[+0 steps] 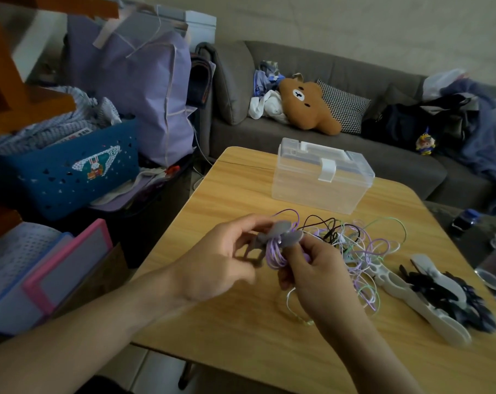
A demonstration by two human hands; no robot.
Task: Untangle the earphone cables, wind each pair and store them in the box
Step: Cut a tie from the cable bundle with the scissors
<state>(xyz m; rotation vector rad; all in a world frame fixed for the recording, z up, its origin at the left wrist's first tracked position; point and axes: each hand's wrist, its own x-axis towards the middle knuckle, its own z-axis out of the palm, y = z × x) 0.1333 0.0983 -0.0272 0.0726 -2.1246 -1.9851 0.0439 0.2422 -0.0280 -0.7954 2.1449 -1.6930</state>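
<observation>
Both hands meet above the table (218,322): left hand (212,263) pinches a grey winder (272,233), right hand (312,268) curls round the purple coil (275,254). Risk: its trailing strand may snag the thin, glossy tangle (363,245) and drag it. Clear hard box (323,177) stands latched beyond.

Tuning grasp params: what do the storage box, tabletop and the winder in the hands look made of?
Storage box: clear rigid plastic, glossy; the table shows through its walls, latch white.
Tabletop: wood-grain surface, matte, probably laminate; streaked light pattern.
Winder: grey, matte, looks like soft rubber or silicone, but blurred. Left hand and right hand pinch it, purple cable wound on it.
</observation>
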